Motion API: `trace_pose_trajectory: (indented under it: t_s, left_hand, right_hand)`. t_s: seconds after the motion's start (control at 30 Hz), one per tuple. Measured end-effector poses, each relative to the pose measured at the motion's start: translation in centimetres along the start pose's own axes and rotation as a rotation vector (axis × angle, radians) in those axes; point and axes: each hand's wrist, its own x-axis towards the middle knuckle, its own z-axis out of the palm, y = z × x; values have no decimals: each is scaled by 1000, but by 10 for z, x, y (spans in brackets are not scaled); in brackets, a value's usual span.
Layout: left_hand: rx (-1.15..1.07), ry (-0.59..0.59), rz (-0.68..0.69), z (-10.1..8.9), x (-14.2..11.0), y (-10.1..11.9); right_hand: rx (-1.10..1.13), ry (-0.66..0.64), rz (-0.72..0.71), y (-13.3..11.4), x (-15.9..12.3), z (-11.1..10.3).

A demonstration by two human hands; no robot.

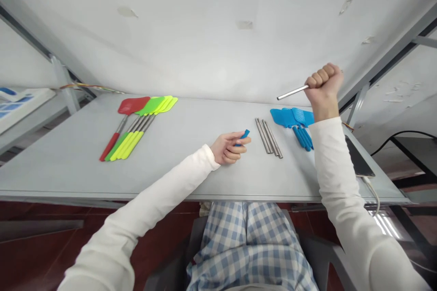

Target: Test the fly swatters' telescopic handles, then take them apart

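Note:
My left hand (230,148) is closed around a blue handle grip (244,134) just above the table, with one end poking out past the fingers. Raised at the right, my right hand (324,82) makes a fist round a shiny metal rod (292,92), which points left and slightly down. Between the two hands, several similar metal rods (268,138) lie side by side on the table. Blue fly swatter heads (290,117) sit behind the right forearm, with several blue handle grips (302,138) in front of them, partly hidden by the sleeve.
On the left of the grey table (191,177) lie assembled fly swatters, a red one (109,146) beside several green and yellow ones (131,144). A phone (358,159) with a white cable (375,195) rests near the right edge. Metal frame posts (64,84) flank the table.

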Motion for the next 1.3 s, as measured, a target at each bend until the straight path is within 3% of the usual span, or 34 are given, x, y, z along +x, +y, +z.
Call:
trace_pose_trajectory:
  t_s: [0.07, 0.13, 0.23, 0.37, 0.5, 0.67, 0.77, 0.9, 1.13, 1.3]
  left_hand:
    - [-30, -19, 152, -4, 4, 3]
    - [-77, 22, 325, -10, 9, 10]
    - [-173, 147, 501, -22, 14, 18]
    - [-243, 240, 613, -30, 13, 22]
    - [-232, 252, 638, -27, 12, 22]
    - [-211, 252, 629, -24, 14, 20]
    - [-175, 250, 636, -24, 14, 19]
    - [-68, 281, 635, -25, 16, 18]
    - [174, 434, 689, -21, 20, 13]
    - [440, 489, 667, -18, 22, 5]
  right_hand:
    - [-31, -52, 32, -7, 6, -11]
    - [-103, -135, 126, 3, 4, -6]
    - [-253, -229, 309, 37, -11, 21]
    - [-485, -264, 540, 86, -41, 42]
    - [-831, -279, 379, 119, -59, 29]
    - [-1226, -436, -36, 144, -68, 7]
    - [-1481, -464, -245, 153, -77, 1]
    - [-1723, -435, -344, 154, -88, -3]
    - [-1738, -434, -374, 145, -91, -7]
    - [-1368, -518, -419, 136, -100, -2]
